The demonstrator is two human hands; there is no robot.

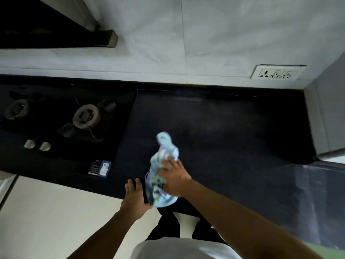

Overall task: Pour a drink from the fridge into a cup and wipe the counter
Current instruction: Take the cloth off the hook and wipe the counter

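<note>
A light blue patterned cloth (161, 165) is bunched up over the front part of the dark counter (224, 124). My right hand (174, 179) grips the cloth from the right side. Its upper end sticks up, blurred. My left hand (133, 198) is at the counter's front edge just left of the cloth, fingers apart, its thumb side close to the cloth's lower end. No cup or drink is in view.
A black gas hob (61, 118) with two burners and two knobs (37, 145) fills the counter's left. A small dark packet (100, 168) lies near the hob's front right corner. A wall socket (276, 72) sits at the back right. A grey fridge side (326, 109) stands at the right.
</note>
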